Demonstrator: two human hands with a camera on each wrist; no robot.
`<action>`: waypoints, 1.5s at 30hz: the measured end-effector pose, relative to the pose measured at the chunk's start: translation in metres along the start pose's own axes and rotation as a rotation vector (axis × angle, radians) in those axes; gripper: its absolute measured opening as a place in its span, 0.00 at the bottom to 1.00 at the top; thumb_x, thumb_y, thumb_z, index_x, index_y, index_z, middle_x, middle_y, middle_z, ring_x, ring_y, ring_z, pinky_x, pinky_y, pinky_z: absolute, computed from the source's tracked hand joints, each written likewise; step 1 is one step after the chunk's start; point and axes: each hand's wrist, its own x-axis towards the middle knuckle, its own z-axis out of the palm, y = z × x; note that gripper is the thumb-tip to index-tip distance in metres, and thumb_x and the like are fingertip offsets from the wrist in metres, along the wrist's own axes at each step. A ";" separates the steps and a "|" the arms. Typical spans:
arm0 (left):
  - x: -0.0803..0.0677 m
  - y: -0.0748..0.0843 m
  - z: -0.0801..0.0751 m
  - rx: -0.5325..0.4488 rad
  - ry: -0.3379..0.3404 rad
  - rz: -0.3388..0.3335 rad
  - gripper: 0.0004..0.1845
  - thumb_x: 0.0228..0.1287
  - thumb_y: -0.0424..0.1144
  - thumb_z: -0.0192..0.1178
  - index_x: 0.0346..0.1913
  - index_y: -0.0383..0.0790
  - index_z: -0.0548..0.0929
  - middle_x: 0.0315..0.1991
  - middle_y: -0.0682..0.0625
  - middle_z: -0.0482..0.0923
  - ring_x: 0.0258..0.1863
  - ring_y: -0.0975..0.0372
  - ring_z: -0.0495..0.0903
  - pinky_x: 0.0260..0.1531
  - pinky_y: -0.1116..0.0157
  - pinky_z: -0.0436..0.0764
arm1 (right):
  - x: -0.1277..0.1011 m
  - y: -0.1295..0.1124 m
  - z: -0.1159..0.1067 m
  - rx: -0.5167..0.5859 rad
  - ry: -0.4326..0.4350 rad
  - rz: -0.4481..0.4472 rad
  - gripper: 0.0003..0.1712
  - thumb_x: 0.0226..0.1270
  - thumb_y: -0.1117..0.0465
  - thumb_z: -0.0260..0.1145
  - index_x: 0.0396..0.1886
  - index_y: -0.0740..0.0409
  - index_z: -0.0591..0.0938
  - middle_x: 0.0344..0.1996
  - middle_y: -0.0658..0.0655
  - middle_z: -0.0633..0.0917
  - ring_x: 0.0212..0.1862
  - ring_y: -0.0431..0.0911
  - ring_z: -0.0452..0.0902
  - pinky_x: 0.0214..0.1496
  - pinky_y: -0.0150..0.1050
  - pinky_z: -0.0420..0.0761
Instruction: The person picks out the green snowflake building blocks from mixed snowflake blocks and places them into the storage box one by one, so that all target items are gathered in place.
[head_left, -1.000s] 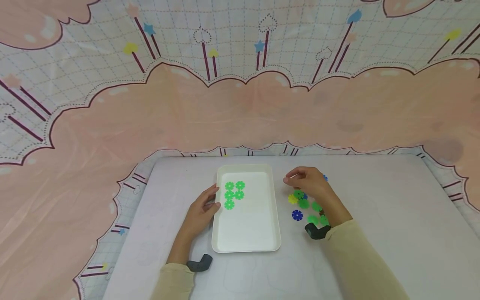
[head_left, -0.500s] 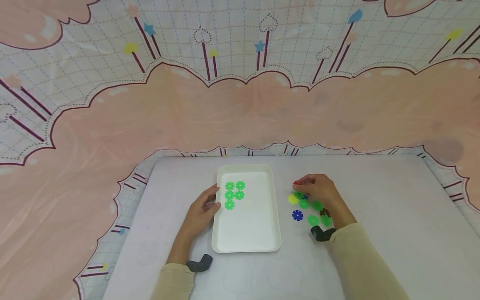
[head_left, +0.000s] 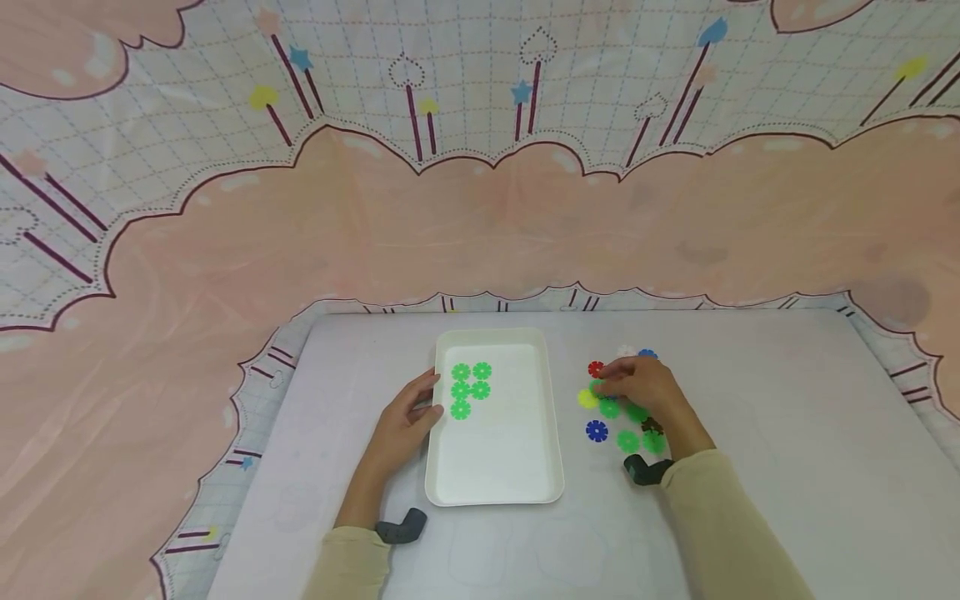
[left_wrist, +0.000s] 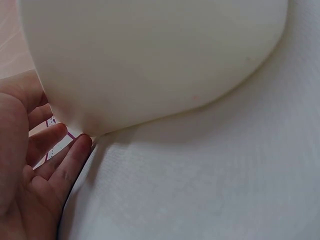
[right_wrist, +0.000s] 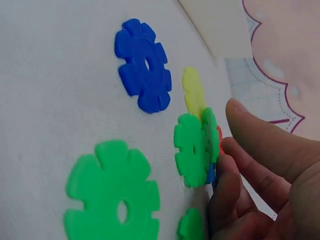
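In the head view a white tray (head_left: 517, 467) holds several green notched interlocking discs (head_left: 461, 390) toward its upper left. My left hand (head_left: 405, 425) rests its fingertips against the tray's left edge; in the left wrist view the fingertips (left_wrist: 82, 142) touch its wall. My right hand (head_left: 645, 387) is over a loose group of discs on the table. The right wrist view shows its fingers beside a tilted green disc (right_wrist: 212, 135), with the thumb (right_wrist: 245, 117) apart from it. A red disc (head_left: 596, 368) lies just beyond the right fingertips.
Around the right hand lie a yellow disc (head_left: 588, 398), a dark blue disc (head_left: 597, 431), a brown disc (head_left: 652, 426) and several green ones (head_left: 627, 442). A blue disc (head_left: 647, 354) and a white one (head_left: 626, 352) sit behind it. A patterned cloth (head_left: 480, 225) hangs behind the table.
The right hand came back to the discs from nearer the tray, then held a red disc and let it go at the group's far left. The left hand and tray stay put.
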 end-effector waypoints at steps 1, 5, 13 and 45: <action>0.000 0.000 0.000 -0.001 0.000 -0.001 0.29 0.72 0.32 0.61 0.74 0.36 0.69 0.79 0.44 0.62 0.71 0.45 0.72 0.67 0.56 0.79 | 0.000 0.000 0.001 0.001 -0.001 -0.001 0.23 0.58 0.47 0.79 0.50 0.51 0.88 0.47 0.58 0.86 0.50 0.54 0.76 0.49 0.45 0.80; 0.000 -0.001 0.001 -0.004 0.000 -0.005 0.29 0.72 0.32 0.61 0.74 0.37 0.70 0.78 0.46 0.63 0.71 0.46 0.72 0.67 0.56 0.79 | -0.001 0.001 0.003 0.008 0.001 -0.010 0.21 0.57 0.52 0.80 0.49 0.52 0.88 0.41 0.55 0.86 0.46 0.52 0.75 0.43 0.39 0.76; 0.000 0.000 0.001 0.007 0.000 -0.001 0.29 0.72 0.32 0.61 0.73 0.37 0.70 0.79 0.46 0.63 0.71 0.46 0.72 0.67 0.56 0.79 | -0.002 0.001 0.003 -0.004 0.009 -0.007 0.19 0.56 0.53 0.81 0.46 0.52 0.88 0.37 0.54 0.84 0.44 0.51 0.74 0.40 0.38 0.73; 0.000 -0.001 0.001 0.013 0.011 -0.021 0.29 0.71 0.32 0.61 0.73 0.38 0.70 0.79 0.48 0.63 0.72 0.47 0.72 0.67 0.57 0.79 | 0.004 0.014 -0.004 0.125 -0.052 0.073 0.17 0.61 0.47 0.76 0.40 0.54 0.85 0.38 0.55 0.84 0.47 0.52 0.72 0.40 0.39 0.73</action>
